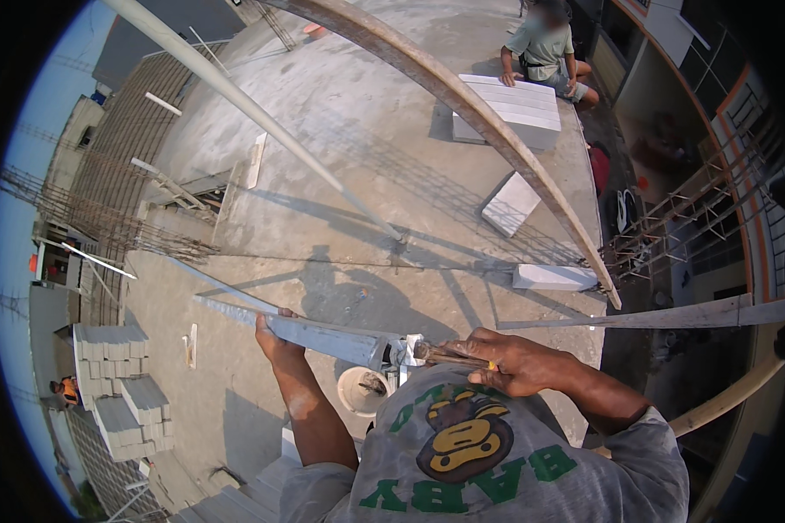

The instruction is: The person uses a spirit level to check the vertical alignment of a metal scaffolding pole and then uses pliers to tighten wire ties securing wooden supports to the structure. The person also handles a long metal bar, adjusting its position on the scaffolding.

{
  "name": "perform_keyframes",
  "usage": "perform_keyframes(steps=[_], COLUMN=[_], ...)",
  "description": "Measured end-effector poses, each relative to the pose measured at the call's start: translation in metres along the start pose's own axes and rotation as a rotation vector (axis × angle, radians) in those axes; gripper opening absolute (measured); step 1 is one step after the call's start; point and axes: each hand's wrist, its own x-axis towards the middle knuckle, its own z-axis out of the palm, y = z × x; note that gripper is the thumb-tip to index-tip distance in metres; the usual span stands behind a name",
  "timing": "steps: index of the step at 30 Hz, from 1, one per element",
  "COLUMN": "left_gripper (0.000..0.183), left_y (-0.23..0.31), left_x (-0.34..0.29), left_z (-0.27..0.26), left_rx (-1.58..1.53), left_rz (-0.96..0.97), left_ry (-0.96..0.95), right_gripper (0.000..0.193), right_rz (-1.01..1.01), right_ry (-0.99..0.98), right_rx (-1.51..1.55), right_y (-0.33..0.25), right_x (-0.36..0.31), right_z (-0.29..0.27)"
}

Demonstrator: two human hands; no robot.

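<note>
My left hand (279,338) is closed around a long bluish-grey, flat-sided bar (336,336), which slants from far left toward my chest. White material (410,349) shows at the bar's near end. My right hand (516,363) grips a worn brown tool (449,353) with two bar-like parts, its tip close to the white material. Whether tip and material touch, I cannot tell. The tool's exact kind is unclear, and my fingers hide part of it. Below the bar, a pale bucket (346,390) with something dark inside stands on the concrete.
A curved-looking wooden beam (488,122) and a pale pole (253,113) cross ahead. Pale blocks lie by a seated person (545,52) at far right; stacked blocks (113,357) stand left. The slab's right edge borders a drop and rebar cages (672,235).
</note>
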Motion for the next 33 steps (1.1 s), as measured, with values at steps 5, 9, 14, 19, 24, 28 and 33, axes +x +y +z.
perform_keyframes(steps=[5,9,14,19,24,28,33], left_gripper=[0.035,0.034,0.036,0.039,0.039,0.040,0.040], left_y=[0.003,0.006,0.018,0.028,0.025,0.022,0.018], left_x=[0.010,0.010,0.011,0.018,0.019,0.014,0.006], left_z=[-0.002,-0.006,-0.016,-0.026,-0.023,-0.018,-0.003], left_rx=[0.025,-0.040,-0.016,-0.014,-0.020,0.009,-0.043], left_rz=[0.007,-0.010,0.059,0.082,0.088,0.115,0.112], left_ry=[0.011,-0.027,-0.082,-0.124,-0.081,-0.161,-0.138], right_gripper=[0.036,0.023,0.025,0.032,0.044,0.048,0.051], right_rz=[-0.076,-0.122,-0.110,-0.236,-0.162,-0.085,-0.075], right_ry=[0.055,0.088,0.039,0.056,0.037,0.078,0.211], right_rx=[-0.032,0.003,0.007,0.042,0.063,0.068,0.144], right_y=[0.009,0.013,0.010,0.006,0.004,-0.004,-0.017], right_x=[0.008,0.013,0.032,0.040,0.032,0.025,0.019], right_z=[0.005,0.010,0.015,0.014,0.017,0.023,0.027])
